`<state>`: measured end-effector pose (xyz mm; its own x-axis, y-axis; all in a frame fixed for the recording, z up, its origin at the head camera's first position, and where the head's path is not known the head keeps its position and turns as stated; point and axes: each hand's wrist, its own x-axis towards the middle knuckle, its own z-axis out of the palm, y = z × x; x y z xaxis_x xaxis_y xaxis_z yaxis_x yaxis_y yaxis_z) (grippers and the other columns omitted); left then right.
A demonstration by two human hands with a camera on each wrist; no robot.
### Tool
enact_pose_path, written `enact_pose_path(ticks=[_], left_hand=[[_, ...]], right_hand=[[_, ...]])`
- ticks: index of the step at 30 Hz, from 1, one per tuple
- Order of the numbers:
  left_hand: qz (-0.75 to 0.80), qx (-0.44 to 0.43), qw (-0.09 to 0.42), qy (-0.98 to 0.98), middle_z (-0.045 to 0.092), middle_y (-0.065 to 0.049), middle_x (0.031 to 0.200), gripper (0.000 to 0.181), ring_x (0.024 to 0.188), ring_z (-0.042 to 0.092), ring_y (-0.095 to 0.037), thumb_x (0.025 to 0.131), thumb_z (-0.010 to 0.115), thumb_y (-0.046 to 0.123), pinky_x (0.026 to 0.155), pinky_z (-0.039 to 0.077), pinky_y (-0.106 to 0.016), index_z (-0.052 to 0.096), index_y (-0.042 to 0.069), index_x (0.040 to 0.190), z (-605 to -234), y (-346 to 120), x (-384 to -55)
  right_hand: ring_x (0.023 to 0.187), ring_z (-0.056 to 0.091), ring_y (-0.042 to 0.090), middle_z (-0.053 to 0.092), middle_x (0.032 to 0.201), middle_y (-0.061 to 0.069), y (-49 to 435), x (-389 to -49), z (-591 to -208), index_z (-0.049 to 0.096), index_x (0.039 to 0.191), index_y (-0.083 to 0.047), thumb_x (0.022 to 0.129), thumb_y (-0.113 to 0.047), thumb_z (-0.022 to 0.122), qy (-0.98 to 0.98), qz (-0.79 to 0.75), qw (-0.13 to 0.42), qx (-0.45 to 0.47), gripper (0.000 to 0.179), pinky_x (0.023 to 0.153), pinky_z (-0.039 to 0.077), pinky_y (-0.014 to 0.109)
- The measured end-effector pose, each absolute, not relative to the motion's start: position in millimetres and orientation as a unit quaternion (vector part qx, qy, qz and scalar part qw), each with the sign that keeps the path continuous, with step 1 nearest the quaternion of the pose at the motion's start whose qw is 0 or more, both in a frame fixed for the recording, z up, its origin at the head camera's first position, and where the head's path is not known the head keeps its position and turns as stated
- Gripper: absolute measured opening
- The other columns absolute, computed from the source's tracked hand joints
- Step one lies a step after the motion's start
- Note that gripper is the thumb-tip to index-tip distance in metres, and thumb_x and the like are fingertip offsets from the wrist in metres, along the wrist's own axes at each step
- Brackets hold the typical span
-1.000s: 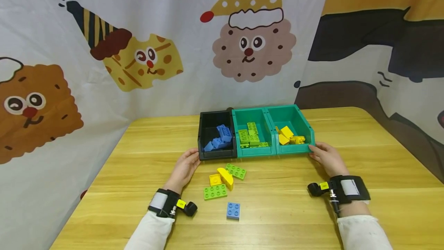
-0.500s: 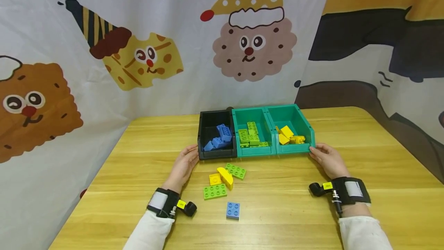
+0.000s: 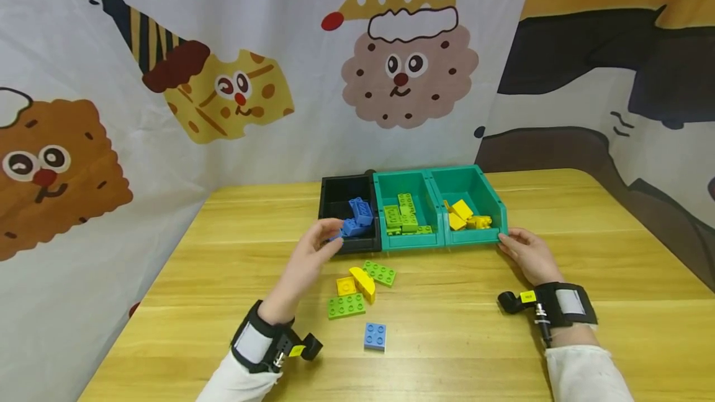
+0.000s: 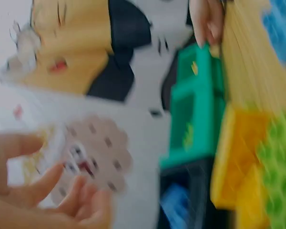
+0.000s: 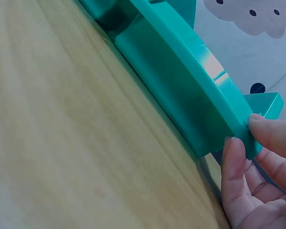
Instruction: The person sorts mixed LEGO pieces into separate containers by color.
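Observation:
My left hand [image 3: 306, 257] is raised in front of the black bin [image 3: 329, 194], its thumb and fingers parted with nothing between them; it overlaps the bin's front left corner. Blue building blocks [image 3: 362, 211] lie inside that bin. Joined to its right are a middle green bin [image 3: 410, 242] with lime blocks [image 3: 408, 222] and a right green bin [image 3: 477, 237] with yellow blocks [image 3: 461, 211]. At the right green bin's front right corner, my right hand [image 3: 530, 256] pinches the edge between thumb and fingers, seen closely in the right wrist view.
On the table [image 3: 447, 340] before the bins lie two lime blocks [image 3: 346, 306], a yellow square block [image 3: 346, 286], a yellow curved block [image 3: 364, 284] and a blue block [image 3: 375, 336]. A printed cloth [image 3: 313, 141] hangs behind the table.
My left hand has left the black bin's left side and moved up and to the right, over its front corner. My right hand stays at the green bin's corner; the bins have not moved.

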<state>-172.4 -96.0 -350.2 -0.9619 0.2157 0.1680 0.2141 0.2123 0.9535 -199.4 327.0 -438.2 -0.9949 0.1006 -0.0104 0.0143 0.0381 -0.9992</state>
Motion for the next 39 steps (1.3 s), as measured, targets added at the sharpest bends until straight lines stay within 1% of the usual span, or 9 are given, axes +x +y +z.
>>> enact_pose_path(ticks=[5, 9, 12, 16, 24, 28, 33, 36, 39], left_hand=[[0.566, 0.236, 0.068, 0.787, 0.060, -0.014, 0.120, 0.024, 0.111, 0.055, -0.024, 0.096, 0.054, 0.013, 0.092, 0.047, -0.030, 0.059, 0.004, 0.118, -337.6, -80.1, -143.3], [0.450, 0.318, 0.103, 0.828, 0.060, -0.006, 0.120, 0.025, 0.105, 0.057, -0.018, 0.095, 0.057, 0.019, 0.086, 0.050, -0.028, 0.061, 0.010, 0.118, -337.9, -72.4, -129.4], [0.318, 0.359, 0.133, 0.868, 0.057, -0.001, 0.126, 0.033, 0.109, 0.056, -0.015, 0.094, 0.059, 0.029, 0.089, 0.049, -0.029, 0.059, 0.016, 0.124, -339.7, -66.9, -119.6], [0.172, 0.387, 0.167, 0.891, 0.053, 0.001, 0.131, 0.044, 0.115, 0.051, -0.012, 0.089, 0.063, 0.038, 0.095, 0.046, -0.029, 0.056, 0.021, 0.129, -342.2, -60.2, -108.5], [0.092, 0.419, 0.193, 0.883, 0.053, 0.001, 0.130, 0.052, 0.114, 0.051, -0.011, 0.083, 0.071, 0.038, 0.091, 0.046, -0.026, 0.054, 0.025, 0.131, -353.7, -55.8, -101.3], [0.071, 0.430, 0.192, 0.879, 0.055, 0.005, 0.119, 0.052, 0.099, 0.051, -0.006, 0.080, 0.074, 0.033, 0.082, 0.046, -0.020, 0.055, 0.025, 0.128, -360.3, -54.3, -100.0], [0.051, 0.434, 0.203, 0.876, 0.051, 0.009, 0.101, 0.049, 0.082, 0.041, -0.004, 0.077, 0.077, 0.029, 0.072, 0.040, -0.017, 0.058, 0.027, 0.123, -366.0, -51.1, -99.6], [0.043, 0.431, 0.209, 0.877, 0.050, 0.008, 0.102, 0.047, 0.082, 0.039, -0.007, 0.077, 0.077, 0.027, 0.071, 0.039, -0.017, 0.059, 0.028, 0.120, -370.0, -48.9, -99.1], [0.044, 0.429, 0.196, 0.881, 0.050, 0.006, 0.106, 0.043, 0.084, 0.040, -0.008, 0.078, 0.076, 0.022, 0.071, 0.040, -0.018, 0.059, 0.028, 0.117, -374.5, -46.4, -99.3]], right_hand=[[0.085, 0.055, -0.007, 0.055, 0.089, -0.014, 325.8, -199.8, -437.9, 0.046, 0.114, 0.003, 0.094, -0.023, 0.059, -0.747, 0.662, 0.038, -0.045, 0.036, 0.078, 0.048, 0.010], [0.085, 0.055, -0.008, 0.054, 0.089, -0.016, 325.4, -199.3, -438.4, 0.044, 0.117, 0.008, 0.095, -0.022, 0.056, -0.760, 0.647, 0.041, -0.045, 0.039, 0.077, 0.048, 0.010], [0.085, 0.055, -0.008, 0.054, 0.090, -0.015, 325.3, -199.0, -439.0, 0.044, 0.117, 0.007, 0.096, -0.022, 0.055, -0.762, 0.644, 0.039, -0.051, 0.038, 0.078, 0.048, 0.010], [0.084, 0.055, -0.007, 0.053, 0.091, -0.013, 325.3, -199.0, -438.5, 0.045, 0.117, 0.006, 0.095, -0.022, 0.056, -0.760, 0.647, 0.035, -0.057, 0.037, 0.077, 0.049, 0.010], [0.085, 0.054, -0.008, 0.053, 0.091, -0.014, 324.0, -199.4, -437.6, 0.042, 0.121, 0.011, 0.096, -0.023, 0.055, -0.768, 0.637, 0.035, -0.054, 0.044, 0.078, 0.048, 0.010], [0.085, 0.054, -0.007, 0.053, 0.091, -0.014, 324.0, -198.7, -438.0, 0.043, 0.120, 0.010, 0.096, -0.023, 0.055, -0.771, 0.633, 0.036, -0.059, 0.043, 0.077, 0.048, 0.010], [0.084, 0.054, -0.007, 0.053, 0.091, -0.014, 324.9, -199.0, -440.1, 0.043, 0.121, 0.010, 0.096, -0.022, 0.053, -0.776, 0.627, 0.039, -0.061, 0.042, 0.077, 0.048, 0.010], [0.084, 0.054, -0.007, 0.053, 0.091, -0.013, 324.7, -199.1, -440.1, 0.042, 0.122, 0.011, 0.096, -0.023, 0.053, -0.779, 0.622, 0.040, -0.062, 0.044, 0.077, 0.049, 0.010], [0.084, 0.054, -0.007, 0.053, 0.091, -0.013, 324.5, -199.6, -439.3, 0.043, 0.122, 0.010, 0.096, -0.023, 0.053, -0.776, 0.626, 0.038, -0.065, 0.042, 0.077, 0.049, 0.010]])
